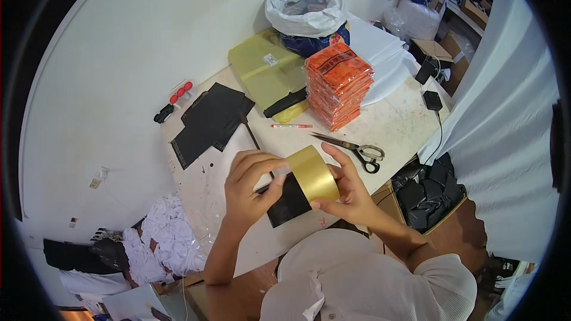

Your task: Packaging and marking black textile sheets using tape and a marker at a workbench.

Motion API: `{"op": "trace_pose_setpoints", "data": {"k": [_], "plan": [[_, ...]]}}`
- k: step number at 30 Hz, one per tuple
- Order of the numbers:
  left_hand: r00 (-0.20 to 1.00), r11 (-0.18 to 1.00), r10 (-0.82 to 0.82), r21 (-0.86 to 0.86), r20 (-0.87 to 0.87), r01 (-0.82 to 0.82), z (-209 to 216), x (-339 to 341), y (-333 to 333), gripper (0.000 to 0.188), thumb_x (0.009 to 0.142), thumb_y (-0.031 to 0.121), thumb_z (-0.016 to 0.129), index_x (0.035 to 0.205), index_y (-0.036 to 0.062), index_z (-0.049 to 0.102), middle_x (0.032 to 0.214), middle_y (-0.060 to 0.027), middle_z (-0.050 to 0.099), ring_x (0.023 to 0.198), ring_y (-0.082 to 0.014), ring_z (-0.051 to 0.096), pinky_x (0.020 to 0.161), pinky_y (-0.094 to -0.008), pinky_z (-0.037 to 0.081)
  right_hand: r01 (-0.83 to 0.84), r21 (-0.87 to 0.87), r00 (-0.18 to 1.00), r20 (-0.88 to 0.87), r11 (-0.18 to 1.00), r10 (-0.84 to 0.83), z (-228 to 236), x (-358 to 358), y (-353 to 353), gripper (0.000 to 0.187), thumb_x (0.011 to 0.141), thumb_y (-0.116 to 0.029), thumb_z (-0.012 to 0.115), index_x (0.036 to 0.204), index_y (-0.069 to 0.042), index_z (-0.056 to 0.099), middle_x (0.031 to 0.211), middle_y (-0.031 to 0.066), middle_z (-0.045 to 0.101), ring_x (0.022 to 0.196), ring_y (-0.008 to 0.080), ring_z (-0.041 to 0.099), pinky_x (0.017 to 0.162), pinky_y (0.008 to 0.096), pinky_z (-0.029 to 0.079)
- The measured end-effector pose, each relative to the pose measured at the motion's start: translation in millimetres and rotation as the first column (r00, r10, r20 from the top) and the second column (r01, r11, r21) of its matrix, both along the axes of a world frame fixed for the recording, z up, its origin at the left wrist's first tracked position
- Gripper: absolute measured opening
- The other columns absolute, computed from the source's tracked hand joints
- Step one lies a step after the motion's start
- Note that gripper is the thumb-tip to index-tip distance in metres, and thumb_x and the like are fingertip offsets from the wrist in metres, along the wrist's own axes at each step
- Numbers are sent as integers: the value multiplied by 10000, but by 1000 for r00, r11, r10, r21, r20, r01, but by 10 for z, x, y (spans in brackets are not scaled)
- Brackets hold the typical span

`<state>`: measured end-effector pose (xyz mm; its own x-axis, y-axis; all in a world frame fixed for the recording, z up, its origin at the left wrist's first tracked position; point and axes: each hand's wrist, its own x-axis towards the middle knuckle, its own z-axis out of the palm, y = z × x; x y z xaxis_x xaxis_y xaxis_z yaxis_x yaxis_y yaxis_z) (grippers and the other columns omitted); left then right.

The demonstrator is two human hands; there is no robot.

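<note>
My right hand (352, 195) grips a wide roll of gold tape (312, 173) from its right side, thumb below and fingers behind. At the roll's left edge my left hand (253, 185) has thumb and fingers drawn together, with a small pale bit (282, 171) between them that I cannot make out clearly. Under the roll and the left fingers lies a flat black piece (288, 202), partly hidden by both. Large black-handled scissors (355, 148) rest on the table beyond my right hand.
On the white table (392, 122) stand stacked orange packets (338, 86) in clear wrap. A red-and-white pen (291, 126), black flat sheets (215, 117), a yellow plastic package (264, 65) and a white-lined bag (306, 15) lie farther back. An open box (425, 193) of black packages sits right.
</note>
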<state>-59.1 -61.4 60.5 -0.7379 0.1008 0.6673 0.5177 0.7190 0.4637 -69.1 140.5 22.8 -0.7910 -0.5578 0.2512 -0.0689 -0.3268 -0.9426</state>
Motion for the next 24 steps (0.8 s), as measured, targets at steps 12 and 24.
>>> {"op": "trace_pose_setpoints", "data": {"k": [12,24], "plan": [[913,932,-363,93,187,351,74,12,-22,234,629,14,730,853,67,691,922,-55,641,942,-234,587,786,-317,474,-26,55,997,-77,998,30,14,23,-7,910,725,105,627,1419,-123,84,1205,124,483,1078,169,487,898,285,385],[946,856,-267,-497,-184,145,-11,94,-24,161,656,44,706,784,22,610,843,-67,623,784,-214,627,595,-266,521,-23,103,995,-90,994,32,-27,49,-45,884,743,90,621,1418,-117,88,1183,117,469,1006,156,502,850,270,409]]}}
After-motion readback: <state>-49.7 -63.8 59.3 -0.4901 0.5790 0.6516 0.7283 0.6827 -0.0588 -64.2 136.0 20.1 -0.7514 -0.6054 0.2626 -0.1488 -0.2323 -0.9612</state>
